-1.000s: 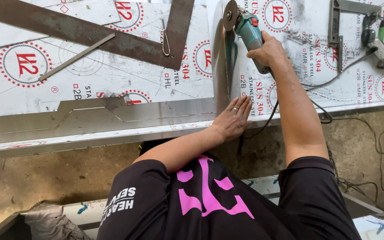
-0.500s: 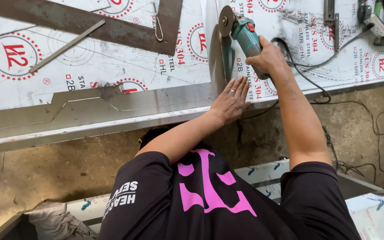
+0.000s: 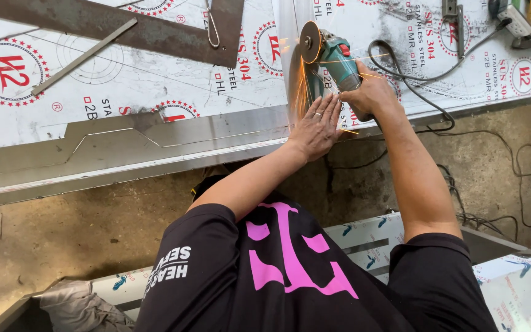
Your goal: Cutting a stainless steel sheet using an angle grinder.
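Steel sheet [image 3: 155, 80]: big shiny one across the far side, covered in film with red round marks and small print
Grinder [image 3: 333, 55]: teal body, disc on the far left end, biting into a narrow upright strip [image 3: 289, 55] of the sheet, orange sparks spraying off
Right hand [image 3: 370, 95]: wrapped tight round the near end of the grinder, fingers fully closed on it
Left hand [image 3: 316, 126]: flat and spread wide on the metal just left of the right hand, holding nothing, ring on one finger, fingertips right beside the sparks
Cable [image 3: 425, 80]: black, looping off the grinder to the right, over the sheet and down onto the concrete
Folded edge [image 3: 124, 147]: bare metal along the near side of the sheet, with a stepped cut line
Flat bar [image 3: 84, 56]: thin, lying at an angle far left, next to a dark rusty plate [image 3: 124, 24]
Tools [image 3: 517, 21]: small cluster far right corner, too small to sort out
Shirt [image 3: 290, 270]: black with pink print, near bottom
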